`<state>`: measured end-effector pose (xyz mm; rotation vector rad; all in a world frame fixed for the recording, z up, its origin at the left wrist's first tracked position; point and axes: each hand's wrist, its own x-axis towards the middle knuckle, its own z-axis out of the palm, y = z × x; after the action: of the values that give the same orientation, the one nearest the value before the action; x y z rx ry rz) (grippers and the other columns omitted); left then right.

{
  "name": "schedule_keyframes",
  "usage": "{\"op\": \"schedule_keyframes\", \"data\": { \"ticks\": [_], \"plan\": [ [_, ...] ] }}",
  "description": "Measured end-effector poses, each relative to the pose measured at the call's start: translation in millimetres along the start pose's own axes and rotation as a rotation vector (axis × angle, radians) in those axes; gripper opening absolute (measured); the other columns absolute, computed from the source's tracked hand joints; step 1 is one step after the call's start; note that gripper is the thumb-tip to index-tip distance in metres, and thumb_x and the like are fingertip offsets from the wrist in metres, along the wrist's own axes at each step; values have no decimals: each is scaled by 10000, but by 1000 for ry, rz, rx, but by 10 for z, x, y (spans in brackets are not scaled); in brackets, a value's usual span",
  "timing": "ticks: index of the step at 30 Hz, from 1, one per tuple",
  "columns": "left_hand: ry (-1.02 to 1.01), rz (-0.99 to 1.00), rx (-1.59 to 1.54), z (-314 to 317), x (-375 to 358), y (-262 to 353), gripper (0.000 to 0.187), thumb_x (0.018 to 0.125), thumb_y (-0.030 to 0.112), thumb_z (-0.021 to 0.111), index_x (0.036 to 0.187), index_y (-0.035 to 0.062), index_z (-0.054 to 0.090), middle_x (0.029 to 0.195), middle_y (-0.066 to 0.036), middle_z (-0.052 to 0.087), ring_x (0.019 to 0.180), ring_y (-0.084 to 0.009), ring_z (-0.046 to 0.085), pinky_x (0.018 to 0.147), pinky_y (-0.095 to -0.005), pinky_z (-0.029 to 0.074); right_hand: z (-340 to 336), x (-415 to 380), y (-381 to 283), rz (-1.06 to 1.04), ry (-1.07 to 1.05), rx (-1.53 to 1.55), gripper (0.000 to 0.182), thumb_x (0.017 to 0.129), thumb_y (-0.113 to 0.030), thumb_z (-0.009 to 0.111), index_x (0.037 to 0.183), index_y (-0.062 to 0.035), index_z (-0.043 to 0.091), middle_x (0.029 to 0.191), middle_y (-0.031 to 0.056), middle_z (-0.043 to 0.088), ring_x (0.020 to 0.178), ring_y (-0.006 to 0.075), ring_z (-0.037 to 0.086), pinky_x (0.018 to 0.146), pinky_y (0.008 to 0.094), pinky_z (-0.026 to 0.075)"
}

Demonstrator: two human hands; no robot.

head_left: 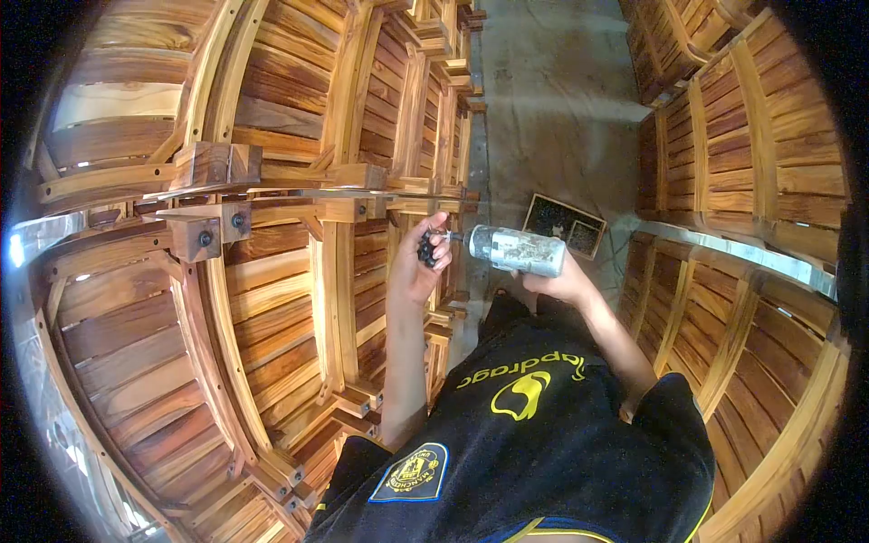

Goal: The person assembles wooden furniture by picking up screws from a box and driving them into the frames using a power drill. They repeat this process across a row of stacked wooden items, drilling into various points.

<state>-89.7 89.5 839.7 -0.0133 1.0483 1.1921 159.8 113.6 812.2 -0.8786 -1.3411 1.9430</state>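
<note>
My right hand (554,279) is closed around the handle of a worn, grey-white power driver (516,251), held level with its nose pointing left. At its front is a dark bit or socket (456,237). My left hand (424,262) is raised just left of that tip, fingers curled around a bunch of small black bolts (426,248). Its fingertips are right at the driver's tip. Beside my left hand stands a wooden slatted frame (337,299) with thick rails.
On the concrete floor (561,118) lies a shallow wooden box (590,252) with dark small parts inside. Stacked slatted wooden pieces line the left side, with block ends (217,165) jutting out and dark bolt heads in some. More slatted panels (724,136) stand along the right.
</note>
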Motion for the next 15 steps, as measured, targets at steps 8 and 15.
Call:
{"op": "schedule_keyframes", "data": {
  "ticks": [8,15],
  "plan": [
    [117,195,388,26,-11,11,231,966,212,476,1002,-4,549,650,-32,471,515,-106,428,414,-218,326,-36,12,-5,-19,-50,-48,321,627,20,589,945,5,635,818,28,669,768,103,594,734,256,467],
    [24,86,303,85,-28,135,225,989,225,446,991,12,518,639,-11,428,509,-96,404,416,-214,320,13,50,-68,-8,-15,29,291,615,16,592,902,12,642,800,36,668,757,100,597,721,251,468]
  ]
}}
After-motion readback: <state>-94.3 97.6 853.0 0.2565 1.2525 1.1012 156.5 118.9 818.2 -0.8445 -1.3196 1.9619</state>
